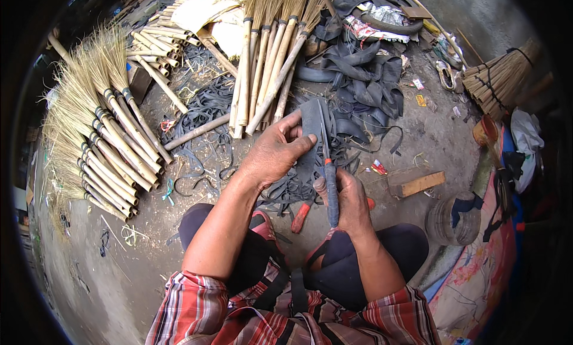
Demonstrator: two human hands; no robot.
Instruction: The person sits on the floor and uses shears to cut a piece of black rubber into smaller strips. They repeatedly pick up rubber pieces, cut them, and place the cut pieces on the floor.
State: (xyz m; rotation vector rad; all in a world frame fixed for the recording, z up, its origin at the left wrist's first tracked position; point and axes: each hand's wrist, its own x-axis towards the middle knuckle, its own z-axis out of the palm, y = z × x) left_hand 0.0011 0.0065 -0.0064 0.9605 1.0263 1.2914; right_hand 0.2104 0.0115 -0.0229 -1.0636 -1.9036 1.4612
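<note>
My left hand (271, 151) pinches a flat piece of dark grey rubber (310, 115) between thumb and fingers, in front of me. In my right hand (353, 205) is a pair of long scissors (332, 196) with wrapped handles, its blades pointing away from me. The blades lie along the right side of the rubber; whether they are parted I cannot tell. Below, a heap of cut rubber strips (289, 193) covers the ground. A red-handled tool (301, 218) lies between my feet, its far end hard to make out.
Grass brooms with bamboo handles (122, 148) lie in rows at left, and more brooms (265, 70) lie ahead. Loose bamboo sticks (158, 43) are piled behind. Black rubber sheets (364, 82) lie ahead right. A wooden block (422, 184) and a grey roll (453, 218) sit to my right.
</note>
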